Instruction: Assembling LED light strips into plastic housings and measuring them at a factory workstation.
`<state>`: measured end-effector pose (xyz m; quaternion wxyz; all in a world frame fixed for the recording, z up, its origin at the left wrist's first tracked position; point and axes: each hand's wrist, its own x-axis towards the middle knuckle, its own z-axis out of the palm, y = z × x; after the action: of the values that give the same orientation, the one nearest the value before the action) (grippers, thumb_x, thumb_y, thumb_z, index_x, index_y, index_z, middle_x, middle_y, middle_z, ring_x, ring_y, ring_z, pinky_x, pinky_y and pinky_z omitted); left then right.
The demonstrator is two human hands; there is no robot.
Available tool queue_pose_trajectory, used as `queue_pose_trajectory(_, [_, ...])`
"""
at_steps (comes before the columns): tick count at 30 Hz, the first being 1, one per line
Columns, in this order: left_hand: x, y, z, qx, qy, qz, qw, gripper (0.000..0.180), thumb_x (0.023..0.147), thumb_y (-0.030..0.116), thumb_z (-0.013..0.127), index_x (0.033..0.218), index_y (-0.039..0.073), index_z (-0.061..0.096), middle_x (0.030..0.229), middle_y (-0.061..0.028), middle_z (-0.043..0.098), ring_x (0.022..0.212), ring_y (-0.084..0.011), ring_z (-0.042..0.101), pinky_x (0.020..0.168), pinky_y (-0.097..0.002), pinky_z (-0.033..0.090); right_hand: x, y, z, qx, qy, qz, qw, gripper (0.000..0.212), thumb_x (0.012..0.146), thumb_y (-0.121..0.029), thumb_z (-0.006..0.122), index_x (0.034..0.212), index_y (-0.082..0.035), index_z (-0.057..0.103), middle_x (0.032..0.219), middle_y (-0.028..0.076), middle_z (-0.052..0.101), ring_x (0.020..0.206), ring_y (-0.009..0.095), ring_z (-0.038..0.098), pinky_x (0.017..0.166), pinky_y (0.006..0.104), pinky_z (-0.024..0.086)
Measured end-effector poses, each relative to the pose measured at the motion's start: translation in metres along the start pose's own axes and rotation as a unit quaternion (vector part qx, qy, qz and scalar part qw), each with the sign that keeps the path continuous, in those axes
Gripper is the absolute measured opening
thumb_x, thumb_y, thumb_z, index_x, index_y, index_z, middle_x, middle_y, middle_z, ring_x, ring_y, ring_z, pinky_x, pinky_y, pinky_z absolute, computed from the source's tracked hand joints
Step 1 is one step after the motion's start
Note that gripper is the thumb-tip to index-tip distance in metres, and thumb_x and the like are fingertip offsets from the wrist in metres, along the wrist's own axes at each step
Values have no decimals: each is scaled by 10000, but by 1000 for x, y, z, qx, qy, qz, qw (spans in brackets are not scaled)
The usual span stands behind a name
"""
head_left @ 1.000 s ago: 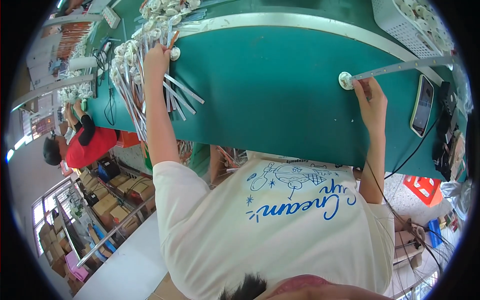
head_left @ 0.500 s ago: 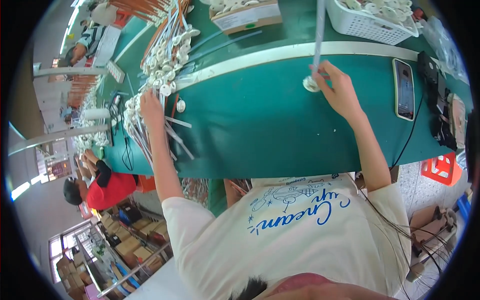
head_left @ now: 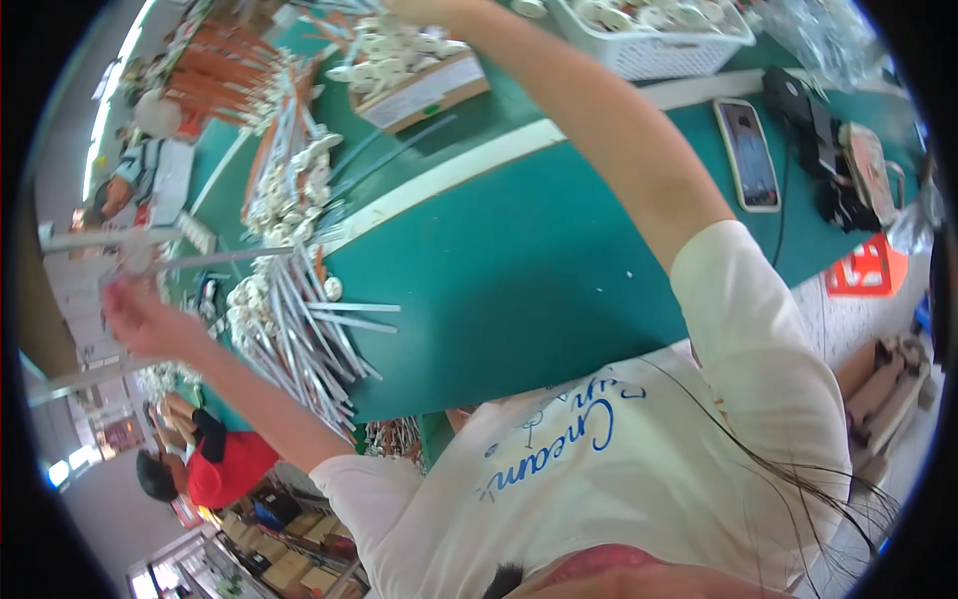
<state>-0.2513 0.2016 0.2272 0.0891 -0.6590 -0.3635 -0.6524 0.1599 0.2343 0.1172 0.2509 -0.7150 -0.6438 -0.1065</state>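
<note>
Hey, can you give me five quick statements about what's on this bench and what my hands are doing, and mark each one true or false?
1. The phone lies on the green table. True.
2. The white basket holds green bottles. False: it holds white discs.
3. A thin pale strip is at your left hand. True, though the hand is blurred.
4. Your right hand is touching the phone. False: it is partly cut off at the picture's top edge, near the cardboard box.
5. A co-worker in a red top appears toward the left of the picture. True.
</note>
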Motion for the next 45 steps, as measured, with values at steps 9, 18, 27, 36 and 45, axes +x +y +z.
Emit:
queue_pose_trajectory(9, [-118, 128, 67, -371, -126, -347, 852, 371, 915, 182, 473, 1174, -83, 463, 1166, -196, 530, 1078, -301, 538, 929, -433, 485, -242, -82, -62, 615, -238, -13, 752, 404, 846, -92, 606, 1229, -79, 479, 1043, 96, 619, 772, 180, 637, 737, 301, 506])
queue_pose_trajectory(18, [-256, 209, 80, -601, -286, -536, 520, 236, 902, 84, 517, 1128, 28, 476, 1074, -120, 551, 1034, -241, 544, 946, -425, 445, -315, -35, -81, 776, 1, 230, 588, 372, 933, -160, 517, 1265, -10, 441, 877, 68, 616, 724, 114, 598, 665, 259, 489])
queue_pose_trajectory(27, [-274, 214, 66, -524, -390, -675, 344, 414, 927, 283, 495, 1247, 33, 418, 1197, -107, 509, 1088, -223, 517, 885, -398, 464, -334, -19, -89, 720, 12, 232, 654, 194, 945, -146, 504, 1026, 14, 579, 834, 42, 591, 744, 81, 571, 647, 215, 473])
queue_pose_trajectory(36, [-304, 205, 75, -416, -523, -480, 568, 190, 900, 83, 555, 1061, -16, 567, 1048, -101, 584, 878, -174, 581, 764, -296, 477, -346, -9, -95, 686, -56, 274, 672, 150, 927, -114, 527, 981, 27, 529, 936, 87, 587, 824, 124, 595, 738, 256, 490])
queue_pose_trajectory(45, [-323, 216, 103, -332, -500, -261, 756, 214, 770, 29, 677, 978, 54, 631, 904, -83, 627, 771, -176, 605, 694, -271, 478, -352, -2, -84, 583, -39, 321, 746, 152, 915, -73, 530, 1019, 32, 495, 985, 101, 590, 901, 148, 608, 783, 254, 499])
